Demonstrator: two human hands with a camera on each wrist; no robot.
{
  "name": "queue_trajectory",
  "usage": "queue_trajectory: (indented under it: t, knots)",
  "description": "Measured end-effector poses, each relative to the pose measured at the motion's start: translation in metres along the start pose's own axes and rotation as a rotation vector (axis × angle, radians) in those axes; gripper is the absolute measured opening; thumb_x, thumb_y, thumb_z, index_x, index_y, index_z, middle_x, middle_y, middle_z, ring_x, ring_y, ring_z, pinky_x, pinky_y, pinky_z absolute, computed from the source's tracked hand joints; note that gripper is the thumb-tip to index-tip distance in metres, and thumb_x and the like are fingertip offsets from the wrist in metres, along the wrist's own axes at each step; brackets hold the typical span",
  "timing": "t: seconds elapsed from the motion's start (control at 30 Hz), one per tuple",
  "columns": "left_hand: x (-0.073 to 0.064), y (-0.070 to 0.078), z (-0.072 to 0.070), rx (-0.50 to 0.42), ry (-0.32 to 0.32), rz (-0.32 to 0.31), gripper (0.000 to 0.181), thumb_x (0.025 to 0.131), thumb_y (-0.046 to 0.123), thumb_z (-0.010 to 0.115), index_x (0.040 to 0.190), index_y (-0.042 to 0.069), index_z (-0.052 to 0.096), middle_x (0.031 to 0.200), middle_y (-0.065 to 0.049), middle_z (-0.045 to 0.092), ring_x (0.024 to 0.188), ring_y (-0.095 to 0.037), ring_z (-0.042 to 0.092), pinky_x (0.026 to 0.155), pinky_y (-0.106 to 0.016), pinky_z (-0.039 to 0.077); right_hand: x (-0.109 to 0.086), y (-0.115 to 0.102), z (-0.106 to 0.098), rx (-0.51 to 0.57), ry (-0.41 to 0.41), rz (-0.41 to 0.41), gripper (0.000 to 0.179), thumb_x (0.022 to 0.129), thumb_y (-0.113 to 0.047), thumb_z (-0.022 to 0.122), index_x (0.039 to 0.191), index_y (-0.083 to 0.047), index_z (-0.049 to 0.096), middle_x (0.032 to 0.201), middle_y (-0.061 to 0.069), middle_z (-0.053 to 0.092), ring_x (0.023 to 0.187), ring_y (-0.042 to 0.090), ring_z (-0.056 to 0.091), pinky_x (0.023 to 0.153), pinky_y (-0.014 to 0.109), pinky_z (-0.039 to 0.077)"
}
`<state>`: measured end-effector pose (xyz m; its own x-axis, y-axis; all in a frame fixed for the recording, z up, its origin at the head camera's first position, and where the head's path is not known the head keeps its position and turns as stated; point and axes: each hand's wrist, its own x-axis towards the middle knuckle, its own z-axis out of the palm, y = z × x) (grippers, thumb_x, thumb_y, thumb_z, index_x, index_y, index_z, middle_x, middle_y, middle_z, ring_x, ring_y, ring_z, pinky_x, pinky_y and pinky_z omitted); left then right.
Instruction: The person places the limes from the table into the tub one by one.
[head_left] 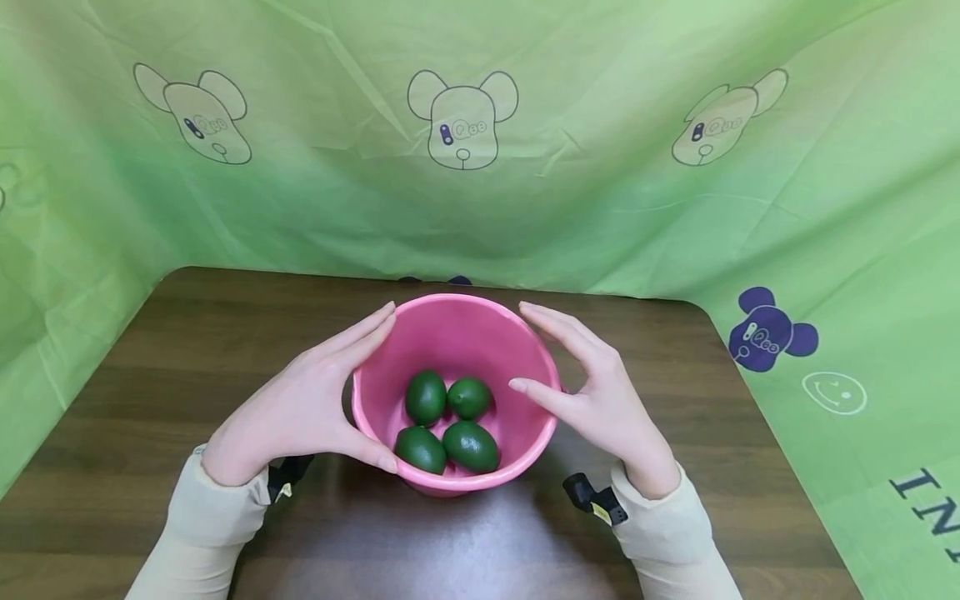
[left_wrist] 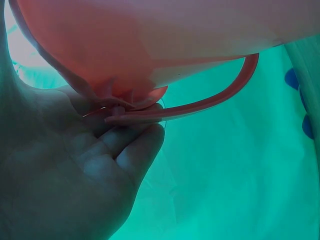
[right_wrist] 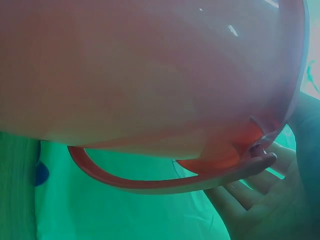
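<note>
A pink bucket stands on the table between both hands, its mouth facing up toward me. Inside, at the bottom, lie several dark green, glossy oval fruits, much like limes. The left hand grips the left side of the rim, with its thumb at the near edge and fingertips farther back. On the other side, the right hand holds the rim, thumb over the edge and fingers outside. The bucket's curved handle hangs on the far side; its ends meet the rim close to the fingers in both wrist views.
The dark wood table has rounded far corners. A green cloth printed with bear heads hangs behind it and along both sides. Small black devices are strapped at the wrists, over pale sleeves.
</note>
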<state>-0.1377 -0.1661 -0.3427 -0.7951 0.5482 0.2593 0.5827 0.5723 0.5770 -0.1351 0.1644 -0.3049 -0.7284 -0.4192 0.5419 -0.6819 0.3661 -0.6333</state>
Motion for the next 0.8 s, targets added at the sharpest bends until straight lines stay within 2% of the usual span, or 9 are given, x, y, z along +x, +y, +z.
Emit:
queue_trajectory:
  t: [0.13,0.37,0.5,0.8]
  knots:
    - [0.001,0.0,0.0,0.0,0.0,0.001,0.139,0.055,0.081,0.082,0.163,0.017,0.022,0.168,0.015,0.009,0.15,-0.012,0.022,0.113,-0.043,0.036,0.0,0.004,0.0,0.007,-0.005,0.002,0.073,0.076,0.006,0.086,0.143,-0.003,0.058,0.141,0.007,0.059,0.127,0.029,0.056,0.108,0.035,0.042]
    - [0.002,-0.001,-0.002,0.008,0.002,0.002,0.139,0.055,0.081,0.082,0.163,0.017,0.022,0.168,0.015,0.009,0.15,-0.012,0.022,0.113,-0.043,0.037,-0.004,0.028,0.001,-0.014,-0.013,0.02,0.079,0.079,-0.004,0.088,0.149,-0.019,0.055,0.146,-0.004,0.055,0.132,0.021,0.052,0.11,0.036,0.04]
    - [0.002,-0.003,-0.002,0.009,0.003,0.007,0.14,0.055,0.081,0.082,0.163,0.016,0.022,0.168,0.014,0.009,0.15,-0.013,0.022,0.113,-0.044,0.036,-0.006,0.039,0.001,-0.024,-0.02,0.023,0.08,0.08,-0.008,0.088,0.15,-0.023,0.053,0.147,-0.003,0.054,0.134,0.021,0.05,0.111,0.038,0.039]
    - [0.002,-0.004,-0.002,0.005,0.012,0.011,0.138,0.056,0.08,0.082,0.163,0.018,0.023,0.168,0.014,0.01,0.15,-0.013,0.021,0.112,-0.044,0.037,-0.004,0.044,-0.004,-0.048,-0.037,0.061,0.082,0.081,-0.012,0.089,0.152,-0.027,0.051,0.15,-0.003,0.052,0.139,0.019,0.045,0.113,0.037,0.036]
